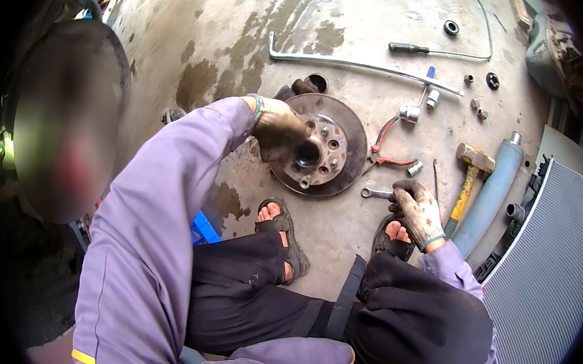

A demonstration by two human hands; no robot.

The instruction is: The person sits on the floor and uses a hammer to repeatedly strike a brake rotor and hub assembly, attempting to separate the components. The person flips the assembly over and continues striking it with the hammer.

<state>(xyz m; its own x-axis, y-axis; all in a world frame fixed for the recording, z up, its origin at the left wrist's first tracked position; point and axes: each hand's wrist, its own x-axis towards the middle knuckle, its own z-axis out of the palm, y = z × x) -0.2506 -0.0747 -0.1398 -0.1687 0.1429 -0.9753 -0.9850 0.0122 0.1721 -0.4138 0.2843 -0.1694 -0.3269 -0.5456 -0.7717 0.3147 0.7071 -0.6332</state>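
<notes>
A rusty brake disc (346,128) with its hub (321,167) lies on the concrete floor in front of me. My left hand (278,128), in a dirty work glove, reaches over the disc's left side beside the hub's centre hole. Its fingers are dark and smeared, so what they hold, if anything, does not show. By my right foot, my gloved right hand (419,211) is closed around one end of a small spanner (376,193). The spanner's ring end points left toward the disc. Red-handled pliers (383,148) lie between the disc and that hand.
Beyond the disc lies a long metal bar (360,66), with sockets (410,113) and small round parts nearby. A hammer (471,178), a blue-grey cylinder (494,189) and a finned radiator (546,261) lie to the right. A blue plastic item (205,228) is beside my left leg.
</notes>
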